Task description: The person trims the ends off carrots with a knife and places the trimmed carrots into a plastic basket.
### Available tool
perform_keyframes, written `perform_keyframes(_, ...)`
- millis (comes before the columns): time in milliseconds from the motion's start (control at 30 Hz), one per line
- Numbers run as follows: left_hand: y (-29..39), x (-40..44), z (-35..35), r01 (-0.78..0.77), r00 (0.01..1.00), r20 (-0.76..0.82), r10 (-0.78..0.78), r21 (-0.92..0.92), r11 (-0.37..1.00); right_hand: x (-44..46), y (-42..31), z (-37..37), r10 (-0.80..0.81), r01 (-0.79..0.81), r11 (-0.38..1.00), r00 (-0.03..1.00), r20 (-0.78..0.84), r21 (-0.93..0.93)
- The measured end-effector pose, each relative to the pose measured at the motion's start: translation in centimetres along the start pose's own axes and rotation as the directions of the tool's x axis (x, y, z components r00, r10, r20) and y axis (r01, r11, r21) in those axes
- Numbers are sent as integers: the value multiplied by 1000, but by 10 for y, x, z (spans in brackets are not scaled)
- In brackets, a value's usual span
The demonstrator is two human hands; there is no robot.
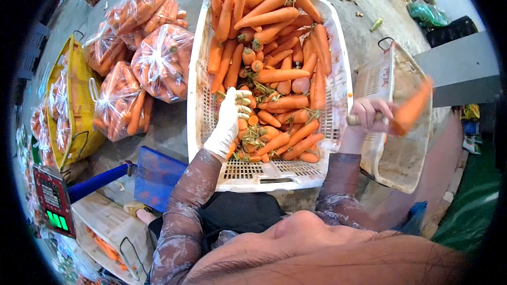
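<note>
A white plastic crate (198, 126) in front of me holds a heap of carrots (285, 75), several with cut or leafy green tops. My left hand (231, 119), in a white glove with yellowish fingertips, hovers over or rests on the heap's left side. Its fingers are bent but apart, and nothing shows between them. Beyond the crate's right edge, my bare right hand (369, 115) is wrapped round a pale handle that looks like a knife's (352, 120). A blurred orange shape (414, 106) extends from that fist; whether it is a carrot or a stained blade, I cannot tell.
On the right stands a second, dirty white crate (398, 153). Knotted clear bags of carrots (163, 63) sit on the floor at left, beside a yellow crate (90, 126). A scale display (55, 200) and blue platform (158, 177) are lower left. Scraps lie on the floor (364, 37).
</note>
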State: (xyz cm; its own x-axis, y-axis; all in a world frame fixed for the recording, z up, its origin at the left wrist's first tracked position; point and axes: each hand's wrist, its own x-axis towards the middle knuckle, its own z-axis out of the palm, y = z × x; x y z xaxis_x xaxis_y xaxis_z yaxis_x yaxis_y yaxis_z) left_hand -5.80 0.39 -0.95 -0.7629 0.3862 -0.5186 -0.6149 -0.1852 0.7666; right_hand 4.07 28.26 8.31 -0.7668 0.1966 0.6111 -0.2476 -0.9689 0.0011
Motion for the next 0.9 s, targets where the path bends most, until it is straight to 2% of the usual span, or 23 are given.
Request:
perform_keyframes(67, -1, 1, 2, -7, 1000, 19, 7, 12, 1000, -9, -15, 2, -194, 197, 963, 980, 35, -185)
perform_keyframes(133, -2, 5, 2, 46, 999, 28, -45, -24, 999, -10, -25, -22, 32, -136, 929, 956, -291, -344)
perform_keyframes(167, -2, 4, 4, 18, 1000, 9, -18, 1, 1000, -7, -18, -44, -31, -284, 802, 859, -511, -526)
perform_keyframes(200, 3, 0, 5, 26, 1000, -8, -26, 18, 999, -1, -9, -62, -92, -493, 645, 709, -699, -584)
perform_keyframes(233, 3, 2, 4, 33, 999, -12, -33, 15, 999, 19, 14, -69, -51, -632, 623, 555, -830, -461)
perform_keyframes(267, 2, 3, 2, 41, 999, -17, -41, 9, 999, 34, 22, -104, -100, -763, 449, 474, -875, -465)
perform_keyframes(300, 1, 5, 1, 51, 999, -15, -51, -16, 999, 56, 44, -113, -196, -819, 309, 442, -875, -483)
perform_keyframes(333, 0, 7, 1, 57, 998, -14, -58, -53, 997, 70, 40, -156, -211, -845, 258, 423, -881, -468)
perform_keyframes(367, 2, 7, 2, 81, 997, -13, -82, -61, 995, 90, 50, -173, -232, -860, 266, 380, -895, -434)
perform_keyframes(400, 4, 6, 3, 106, 994, -13, -107, -70, 992, 108, 70, -188, -366, -802, 302, 403, -839, -516)
perform_keyframes(433, 3, 5, 4, 107, 994, -4, -108, -84, 991, 127, 82, -194, -391, -831, 325, 316, -865, -451)
perform_keyframes(467, 3, 4, 4, 107, 994, 2, -107, -96, 990, 143, 89, -220, -376, -763, 449, 310, -873, -465)
perform_keyframes(533, 1, 5, 0, 109, 994, 13, -108, -51, 993, 158, 110, -237, -448, -724, 426, 352, -822, -542)
perform_keyframes(600, 1, 5, -1, 86, 996, 4, -86, -27, 996, 165, 117, -231, -496, -822, 365, 226, -839, -437)
perform_keyframes(633, 1, 4, -1, 82, 997, 3, -82, -10, 997, 161, 117, -227, -441, -727, 457, 315, -840, -512)
perform_keyframes(667, -1, 4, -2, 86, 996, 5, -86, -13, 996, 153, 112, -225, -443, -729, 454, 313, -840, -511)
perform_keyframes(733, 0, 5, 1, 37, 999, -15, -38, -54, 998, 135, 89, -225, -309, -799, 442, 290, -906, -407)
perform_keyframes(767, 2, 5, 1, -19, 999, -52, 17, -50, 999, 123, 78, -226, -226, -849, 449, 194, -955, -279)
perform_keyframes(800, 4, 6, 1, -23, 999, -49, 20, -55, 998, 107, 72, -220, -180, -801, 457, 343, -922, -387)
perform_keyframes(867, 6, 10, -2, -113, 972, -217, 89, -102, 988, 74, 68, -191, -8, -782, 515, 405, -914, -351)
perform_keyframes(900, -4, 20, -14, -198, 963, -214, 165, -139, 970, 57, 66, -183, -13, -781, 517, 402, -916, -350)
